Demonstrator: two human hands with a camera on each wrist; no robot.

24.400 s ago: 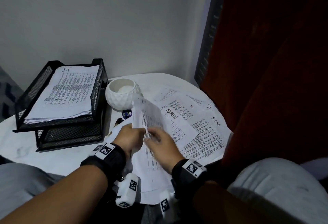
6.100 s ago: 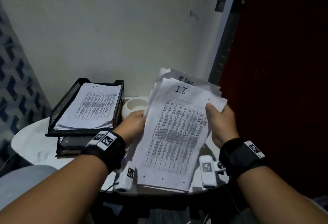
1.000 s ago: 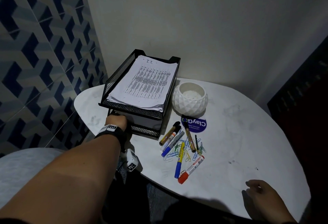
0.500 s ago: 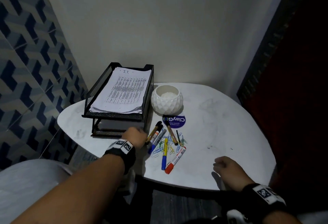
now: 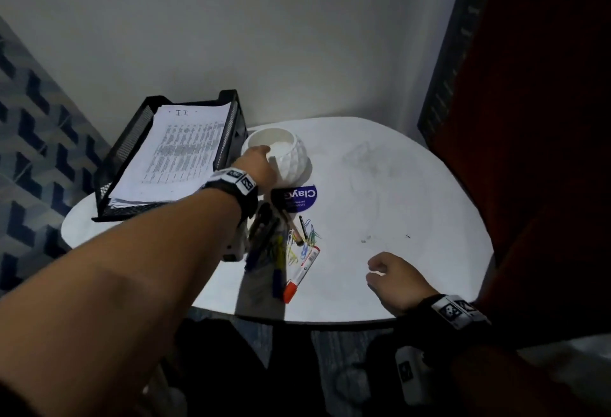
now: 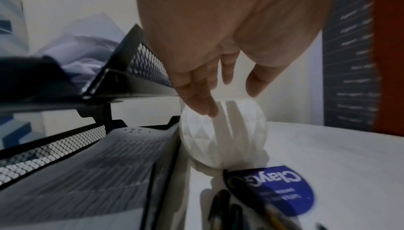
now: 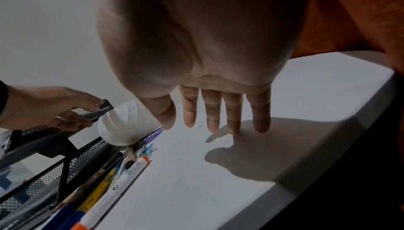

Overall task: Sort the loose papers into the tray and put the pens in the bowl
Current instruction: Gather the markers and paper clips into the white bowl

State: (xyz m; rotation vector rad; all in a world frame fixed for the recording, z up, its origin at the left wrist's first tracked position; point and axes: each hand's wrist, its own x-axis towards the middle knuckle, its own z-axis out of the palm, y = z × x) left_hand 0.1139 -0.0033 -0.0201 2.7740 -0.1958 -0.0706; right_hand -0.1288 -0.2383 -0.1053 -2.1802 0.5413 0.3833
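Note:
A white faceted bowl (image 5: 287,158) stands on the round white table (image 5: 396,192), right of a black mesh tray (image 5: 228,132) stacked with printed papers (image 5: 178,152). My left hand (image 5: 264,152) reaches over the bowl's near rim with straight, spread fingers (image 6: 203,102) and holds nothing. Several pens and markers (image 5: 274,244) lie in a loose pile in front of the bowl, one white with an orange cap (image 5: 301,274). My right hand (image 5: 373,271) rests near the table's front edge, its fingertips (image 7: 234,123) on the tabletop and empty.
A round blue sticker (image 5: 299,198) lies between bowl and pens. Coloured paper clips (image 5: 305,241) are scattered among the pens. The tray's lower tier (image 6: 122,156) also holds paper. A wall runs behind, and a dark red curtain (image 5: 545,152) hangs at right.
My left hand has moved from the pens in front of the tray up and back to the bowl's rim. The right hand stays low near the table's front edge.

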